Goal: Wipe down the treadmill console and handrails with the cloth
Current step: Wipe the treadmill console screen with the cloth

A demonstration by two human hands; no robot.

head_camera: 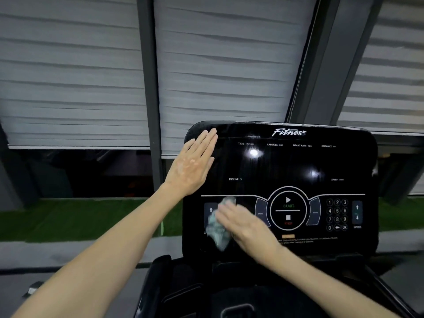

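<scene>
Right hand (pixel 247 228) presses the cloth (pixel 219 226) on the console (pixel 298 166), lower left; left hand (pixel 195 164) braces the top-left corner.
The one cloth lies crumpled under the right fingers, which look flat and pressing rather than gripping, though blur makes this uncertain. The left hand is open, palm flat on the panel. The single console runs long from left to right, and most of it, including the keypad (pixel 337 214), lies right of the cloth. I judge the right hand better placed for that sweep.
</scene>
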